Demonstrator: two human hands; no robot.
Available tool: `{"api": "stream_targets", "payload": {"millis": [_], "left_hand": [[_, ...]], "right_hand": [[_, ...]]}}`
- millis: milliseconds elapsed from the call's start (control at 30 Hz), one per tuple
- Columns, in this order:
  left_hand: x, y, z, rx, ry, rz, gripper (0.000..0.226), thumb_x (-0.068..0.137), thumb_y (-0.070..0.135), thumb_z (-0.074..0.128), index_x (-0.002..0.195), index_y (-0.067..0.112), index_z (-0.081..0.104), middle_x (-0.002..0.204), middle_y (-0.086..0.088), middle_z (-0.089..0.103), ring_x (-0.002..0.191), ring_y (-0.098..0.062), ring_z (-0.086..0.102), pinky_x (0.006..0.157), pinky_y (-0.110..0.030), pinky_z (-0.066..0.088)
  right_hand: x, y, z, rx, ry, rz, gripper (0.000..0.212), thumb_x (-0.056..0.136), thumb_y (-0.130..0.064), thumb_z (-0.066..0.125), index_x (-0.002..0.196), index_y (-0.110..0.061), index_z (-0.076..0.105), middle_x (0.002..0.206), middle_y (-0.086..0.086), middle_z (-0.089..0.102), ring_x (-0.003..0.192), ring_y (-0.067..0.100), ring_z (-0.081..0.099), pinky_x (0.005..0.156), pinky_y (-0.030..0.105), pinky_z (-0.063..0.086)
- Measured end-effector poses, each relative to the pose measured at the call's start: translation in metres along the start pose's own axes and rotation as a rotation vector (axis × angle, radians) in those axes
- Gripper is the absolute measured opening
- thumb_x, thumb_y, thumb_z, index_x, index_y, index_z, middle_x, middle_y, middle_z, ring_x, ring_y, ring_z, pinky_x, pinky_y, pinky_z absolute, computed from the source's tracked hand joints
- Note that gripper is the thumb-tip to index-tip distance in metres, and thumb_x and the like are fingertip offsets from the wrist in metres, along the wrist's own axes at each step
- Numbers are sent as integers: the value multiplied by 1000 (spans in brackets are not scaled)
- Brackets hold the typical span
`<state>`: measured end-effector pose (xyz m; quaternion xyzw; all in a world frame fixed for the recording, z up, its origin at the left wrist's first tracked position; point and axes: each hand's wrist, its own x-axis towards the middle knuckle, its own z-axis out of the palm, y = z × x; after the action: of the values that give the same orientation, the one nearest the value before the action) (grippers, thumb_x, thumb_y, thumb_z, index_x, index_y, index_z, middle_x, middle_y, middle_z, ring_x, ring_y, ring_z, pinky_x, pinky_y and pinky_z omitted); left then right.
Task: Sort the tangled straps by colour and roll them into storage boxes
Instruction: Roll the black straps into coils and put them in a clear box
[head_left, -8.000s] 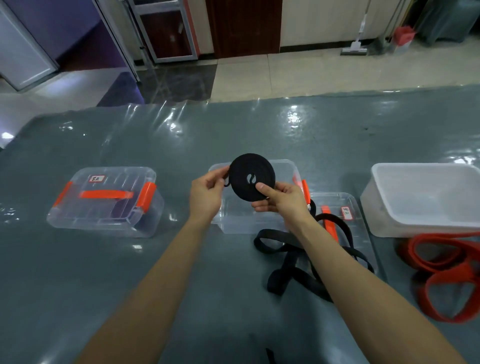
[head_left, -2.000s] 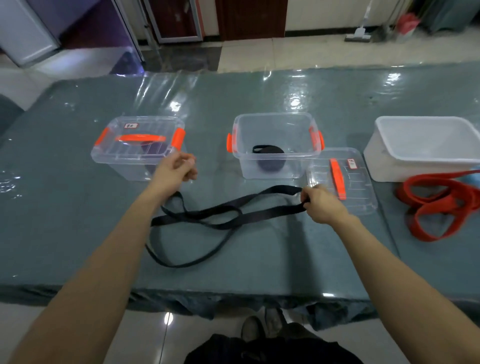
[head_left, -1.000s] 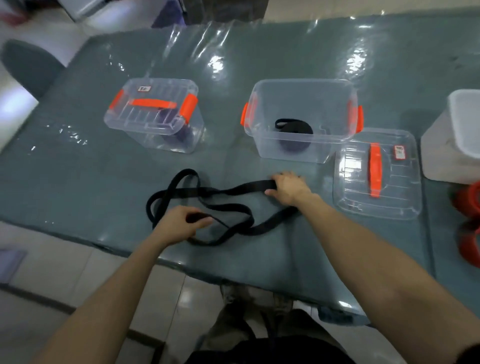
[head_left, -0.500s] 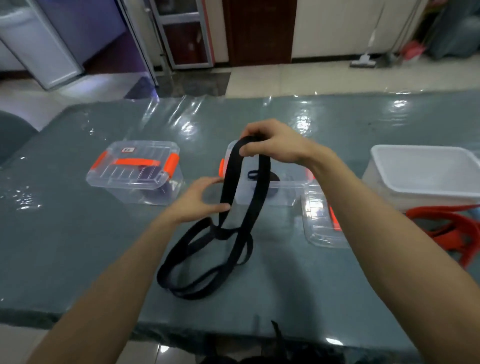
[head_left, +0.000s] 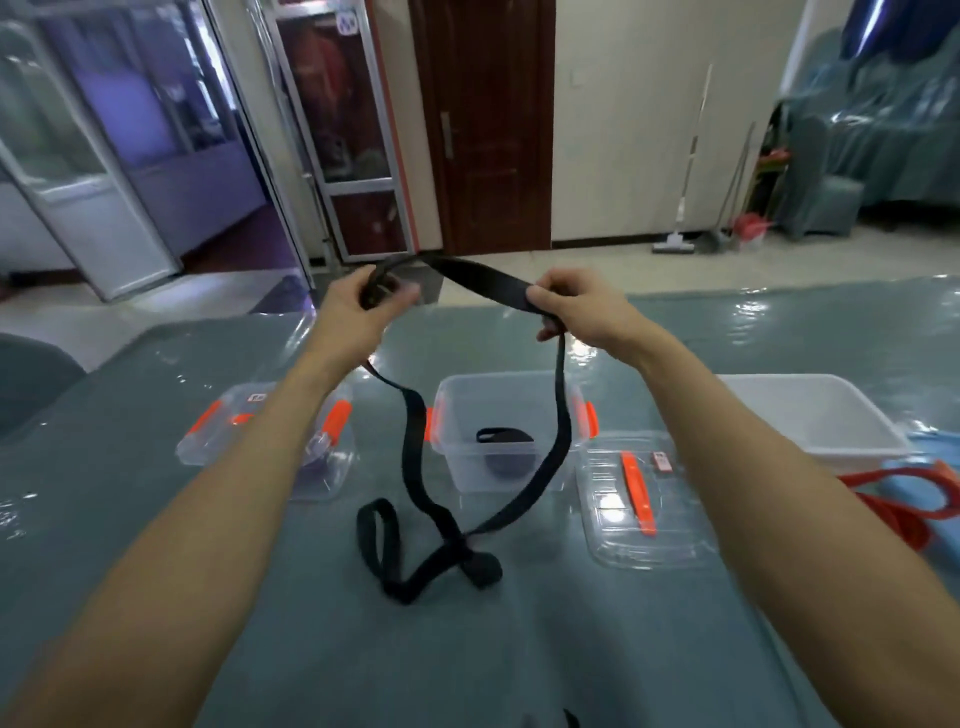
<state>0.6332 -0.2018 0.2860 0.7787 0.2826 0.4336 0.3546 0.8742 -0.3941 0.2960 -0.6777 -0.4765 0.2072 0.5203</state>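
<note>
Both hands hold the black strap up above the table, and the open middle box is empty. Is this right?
No. The head view shows a rolled black strap inside the open middle box. The left hand and right hand do hold the long black strap above the table.

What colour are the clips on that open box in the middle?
Orange, on both ends of the clear open box, plainest in the head view.

A plain workroom or office: tiled floor (head_left: 597, 270), brown door (head_left: 488, 130), aluminium-framed glass partitions (head_left: 104, 156), a mop (head_left: 673, 244) against the wall, a plastic-covered worktop (head_left: 519, 649).
</note>
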Motion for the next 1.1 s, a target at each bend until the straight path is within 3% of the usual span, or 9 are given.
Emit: {"api": "stream_targets", "payload": {"millis": [133, 233, 300, 433, 533, 700, 833, 1000, 1100], "left_hand": [[4, 32, -7, -71, 116, 139, 15, 82, 27, 89, 82, 29, 74, 69, 17, 63, 67, 2, 56, 71, -21, 49], [-8, 36, -1, 208, -297, 110, 34, 78, 52, 95, 92, 26, 78, 63, 16, 54, 61, -5, 47, 61, -22, 39], [-19, 25, 4, 203, -394, 74, 36, 79, 59, 91, 97, 30, 80, 67, 15, 55, 62, -4, 48, 61, -22, 38], [-43, -2, 19, -2, -348, -35, 46, 83, 72, 80, 102, 31, 81, 66, 15, 55, 58, -4, 48, 53, -19, 40], [-60, -13, 38, -138, -321, -115, 49, 83, 73, 79, 94, 26, 80, 62, 9, 53, 54, -9, 45, 50, -22, 38], [-79, -13, 63, -443, -362, -236, 39, 97, 52, 73, 91, 13, 70, 64, 3, 45, 56, -14, 40, 52, -26, 38], [-82, 0, 81, -573, -373, -274, 27, 104, 39, 62, 99, 14, 68, 75, -7, 53, 68, -20, 55, 70, -34, 52], [-81, 2, 104, -389, -396, -197, 28, 106, 35, 68, 110, 8, 75, 123, -15, 73, 117, -28, 70, 117, -51, 50], [-77, 7, 108, -450, -434, -182, 27, 101, 42, 73, 110, 17, 79, 121, -15, 78, 116, -32, 75, 113, -52, 55]], "right_hand": [[-6, -5, -9, 50, 84, -113, 15, 103, -26, 74, 97, -13, 77, 86, 4, 68, 81, 13, 65, 94, 37, 60], [-12, -7, -15, -94, 107, -171, 13, 98, -29, 80, 101, -16, 83, 93, -1, 79, 82, 2, 66, 80, 21, 49], [-17, -4, -19, -131, 174, -195, 13, 95, -28, 83, 101, -17, 84, 93, 1, 79, 82, 7, 64, 79, 25, 49], [-32, 16, -15, -330, 220, -210, 5, 98, -30, 76, 98, -27, 72, 91, -11, 72, 78, 9, 63, 69, 26, 47], [-42, 36, -2, -259, 169, -139, 16, 98, -27, 72, 99, -30, 56, 97, -9, 74, 67, 6, 60, 66, 29, 48], [-55, 55, 7, 28, -51, -12, 39, 94, -18, 80, 127, -30, 64, 106, 9, 71, 76, 21, 69, 69, 35, 58], [-54, 53, 10, 46, -109, -24, 17, 100, -7, 73, 116, -14, 76, 93, 8, 76, 72, 18, 74, 75, 37, 63], [-51, 43, 5, -25, -20, -90, 13, 107, -11, 64, 113, -14, 76, 94, 6, 78, 77, 16, 77, 79, 35, 65], [-54, 44, -1, 28, -68, -47, 20, 100, -24, 77, 118, -13, 77, 97, 6, 79, 83, 19, 78, 82, 38, 65]]}}
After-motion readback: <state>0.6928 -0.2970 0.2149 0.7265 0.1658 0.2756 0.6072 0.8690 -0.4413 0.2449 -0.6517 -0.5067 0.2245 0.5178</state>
